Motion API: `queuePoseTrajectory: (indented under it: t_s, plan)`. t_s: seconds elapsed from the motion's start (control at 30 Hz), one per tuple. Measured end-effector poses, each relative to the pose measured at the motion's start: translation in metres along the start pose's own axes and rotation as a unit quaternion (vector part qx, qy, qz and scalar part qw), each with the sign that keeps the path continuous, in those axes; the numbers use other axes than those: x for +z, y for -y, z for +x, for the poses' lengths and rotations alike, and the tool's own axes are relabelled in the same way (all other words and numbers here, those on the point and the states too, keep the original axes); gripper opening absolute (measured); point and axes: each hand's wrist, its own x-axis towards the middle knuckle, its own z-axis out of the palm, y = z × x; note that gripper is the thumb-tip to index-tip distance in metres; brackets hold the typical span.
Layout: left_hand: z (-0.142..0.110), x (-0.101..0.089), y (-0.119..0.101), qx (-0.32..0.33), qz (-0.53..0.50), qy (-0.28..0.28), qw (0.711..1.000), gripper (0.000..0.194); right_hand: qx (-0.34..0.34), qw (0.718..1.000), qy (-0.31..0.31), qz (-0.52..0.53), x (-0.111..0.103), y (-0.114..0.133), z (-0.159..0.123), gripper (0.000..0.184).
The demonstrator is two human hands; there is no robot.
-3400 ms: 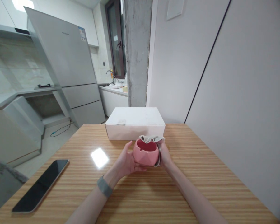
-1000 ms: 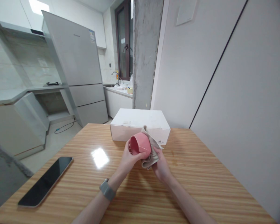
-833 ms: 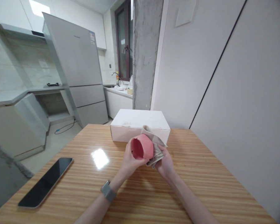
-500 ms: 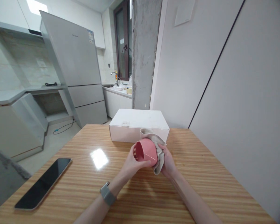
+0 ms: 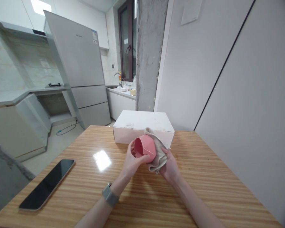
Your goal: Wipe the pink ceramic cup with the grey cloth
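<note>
A pink cup [image 5: 149,148] is held tilted on its side above the table, its open mouth facing left. My left hand [image 5: 131,161] grips it near the rim, thumb across the front; the other fingers are partly hidden behind and inside the mouth. Against the cup's base side lies a crumpled beige-grey cloth [image 5: 160,158]. My right hand [image 5: 169,166] is closed on this cloth, with some of its fingers hidden by the folds. Right behind the cup and cloth stands a closed white box [image 5: 142,120].
A black-screened phone [image 5: 47,183] lies on the left of the wood-grain table [image 5: 204,183]. Past the table are a fridge [image 5: 85,63], a sink counter [image 5: 121,95] and a concrete pillar [image 5: 148,57]. A white wall [image 5: 194,72] rises on the right.
My left hand has shifted the cup slightly left and up, away from my right hand. More of the cloth now shows between the cup and my right hand.
</note>
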Motion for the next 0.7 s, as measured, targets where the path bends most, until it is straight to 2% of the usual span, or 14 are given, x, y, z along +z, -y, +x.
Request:
queuePoseTrajectory:
  t_s: [0.1, 0.2, 0.27, 0.4, 0.5, 0.7]
  plan:
    - [-0.002, -0.001, -0.002, -0.021, -0.021, 0.018, 0.999, 0.093, 0.059, 0.997, -0.026, 0.047, 0.002, 0.003, 0.003, 0.031]
    - [-0.006, 0.003, 0.002, -0.075, -0.089, 0.066, 0.991, 0.079, 0.028, 0.998, -0.025, 0.041, 0.004, 0.000, 0.002, 0.024]
    - [-0.008, 0.006, 0.004, -0.075, -0.095, 0.071, 0.990, 0.077, 0.029, 0.999, -0.006, 0.026, 0.005, -0.004, -0.001, 0.021]
    - [-0.007, 0.007, 0.001, 0.012, -0.013, 0.027, 0.999, 0.087, 0.086, 0.995, 0.028, 0.040, 0.008, -0.004, -0.007, 0.029]
    - [-0.005, 0.003, -0.004, 0.060, 0.018, 0.018, 0.998, 0.088, 0.122, 0.988, 0.042, 0.082, 0.011, 0.001, -0.009, 0.030]
    - [-0.006, 0.000, -0.011, 0.126, 0.071, 0.000, 0.990, 0.095, 0.124, 0.989, 0.027, 0.076, 0.007, 0.010, -0.009, 0.030]
